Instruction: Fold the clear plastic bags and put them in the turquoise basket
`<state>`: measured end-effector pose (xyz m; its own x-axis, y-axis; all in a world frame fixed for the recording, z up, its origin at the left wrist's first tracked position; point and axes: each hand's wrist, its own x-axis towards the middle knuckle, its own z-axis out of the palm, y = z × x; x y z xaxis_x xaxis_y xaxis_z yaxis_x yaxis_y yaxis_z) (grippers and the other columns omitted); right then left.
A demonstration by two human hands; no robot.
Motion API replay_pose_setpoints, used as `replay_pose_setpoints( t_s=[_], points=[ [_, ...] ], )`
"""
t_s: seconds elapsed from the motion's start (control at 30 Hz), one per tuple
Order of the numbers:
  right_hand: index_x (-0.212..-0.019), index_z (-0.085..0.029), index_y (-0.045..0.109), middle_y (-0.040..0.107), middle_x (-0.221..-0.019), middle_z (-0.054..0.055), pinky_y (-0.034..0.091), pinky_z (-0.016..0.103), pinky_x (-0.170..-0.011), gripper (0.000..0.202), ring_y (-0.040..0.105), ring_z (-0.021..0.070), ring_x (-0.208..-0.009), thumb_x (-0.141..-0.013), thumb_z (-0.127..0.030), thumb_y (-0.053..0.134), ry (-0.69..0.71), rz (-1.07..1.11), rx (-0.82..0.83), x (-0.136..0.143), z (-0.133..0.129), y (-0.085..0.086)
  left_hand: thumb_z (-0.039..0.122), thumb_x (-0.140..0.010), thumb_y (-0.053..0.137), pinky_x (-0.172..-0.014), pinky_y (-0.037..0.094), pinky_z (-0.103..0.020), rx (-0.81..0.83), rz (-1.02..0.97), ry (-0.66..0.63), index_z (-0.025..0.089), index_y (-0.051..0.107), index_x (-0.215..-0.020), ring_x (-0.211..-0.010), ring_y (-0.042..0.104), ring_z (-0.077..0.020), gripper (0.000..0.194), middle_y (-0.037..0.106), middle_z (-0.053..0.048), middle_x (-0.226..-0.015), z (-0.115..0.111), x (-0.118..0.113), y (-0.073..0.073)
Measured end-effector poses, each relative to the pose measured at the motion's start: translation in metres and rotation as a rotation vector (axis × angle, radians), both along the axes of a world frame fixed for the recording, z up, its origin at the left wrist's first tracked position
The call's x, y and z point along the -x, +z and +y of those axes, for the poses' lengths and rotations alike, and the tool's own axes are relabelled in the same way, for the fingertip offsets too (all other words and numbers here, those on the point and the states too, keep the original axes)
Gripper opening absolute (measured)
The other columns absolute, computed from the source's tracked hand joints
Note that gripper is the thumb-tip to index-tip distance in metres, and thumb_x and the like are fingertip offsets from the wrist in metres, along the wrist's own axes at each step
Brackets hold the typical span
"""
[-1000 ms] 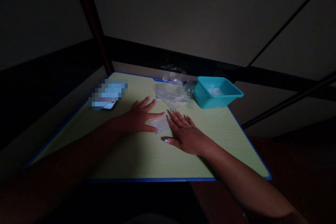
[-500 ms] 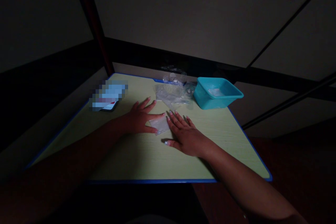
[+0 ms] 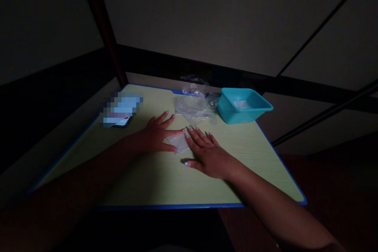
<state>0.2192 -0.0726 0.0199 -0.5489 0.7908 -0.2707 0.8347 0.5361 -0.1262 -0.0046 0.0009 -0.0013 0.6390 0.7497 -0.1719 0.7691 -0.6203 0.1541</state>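
Note:
A small translucent plastic bag [image 3: 178, 142] lies flat on the light wood-patterned table [image 3: 189, 187]. On its left side, my left hand [image 3: 155, 136] is spread, with the thumb and index fingertip on its edges. My right hand [image 3: 208, 155] rests flat on the other side, its fingers stretched out and covering the bag's right edge. Neither hand is gripping anything. Beyond my fingertips lies a loose heap of clear plastic bags [image 3: 191, 107].
A turquoise plastic basket [image 3: 243, 112] with something whitish inside stands at the back right. At the left edge lies a phone [image 3: 122, 121], partly blurred out. The table has a blue rim [image 3: 177, 206], and a wall [image 3: 189, 19] rises behind it.
My right hand has shifted very slightly to the left over the bag's edge. The view has tilted a little; otherwise things look the same.

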Motion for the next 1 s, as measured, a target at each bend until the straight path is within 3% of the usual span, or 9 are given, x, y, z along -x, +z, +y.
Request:
replay_pose_setpoints(
  t_s=[0.27, 0.57, 0.8, 1.0],
  points=[
    [-0.153, -0.017, 0.015, -0.008, -0.157, 0.013, 0.007, 0.059, -0.114, 0.082, -0.011, 0.0297, -0.145, -0.091, -0.063, 0.041, 0.013, 0.036, 0.015, -0.002, 0.001, -0.002, 0.072, -0.075, 0.056, -0.108, 0.011, -0.065, -0.014, -0.017, -0.013, 0.04, 0.037, -0.143, -0.144, -0.007, -0.0437, 0.078, 0.006, -0.008, -0.16, 0.003, 0.002, -0.006],
    [-0.152, -0.026, 0.019, -0.01, -0.158, 0.012, 0.006, 0.06, -0.113, 0.074, -0.012, 0.0295, -0.145, -0.091, -0.06, 0.044, 0.053, 0.064, -0.001, -0.001, -0.001, -0.002, 0.071, -0.076, 0.057, -0.108, 0.012, -0.066, 0.012, 0.011, 0.006, 0.039, 0.037, -0.144, -0.143, -0.006, -0.0437, 0.078, 0.004, -0.009, -0.16, 0.0, -0.001, 0.0],
    [-0.15, -0.035, 0.022, -0.012, -0.158, 0.009, 0.005, 0.06, -0.112, 0.071, -0.011, 0.031, -0.145, -0.09, -0.056, 0.052, 0.127, 0.132, -0.005, 0.0, -0.001, -0.003, 0.073, -0.077, 0.054, -0.109, 0.013, -0.065, -0.019, -0.011, -0.028, 0.035, 0.044, -0.141, -0.143, -0.005, -0.0442, 0.075, 0.005, -0.012, -0.159, 0.005, 0.004, -0.009],
    [-0.151, -0.03, 0.02, -0.011, -0.158, 0.01, 0.005, 0.061, -0.112, 0.074, -0.012, 0.0321, -0.145, -0.09, -0.054, 0.053, 0.125, 0.148, 0.009, -0.003, 0.0, -0.008, 0.069, -0.075, 0.06, -0.109, 0.014, -0.063, -0.015, 0.006, -0.01, 0.035, 0.044, -0.141, -0.143, -0.005, -0.0447, 0.076, 0.006, -0.012, -0.159, 0.006, 0.002, -0.008]
  ],
)
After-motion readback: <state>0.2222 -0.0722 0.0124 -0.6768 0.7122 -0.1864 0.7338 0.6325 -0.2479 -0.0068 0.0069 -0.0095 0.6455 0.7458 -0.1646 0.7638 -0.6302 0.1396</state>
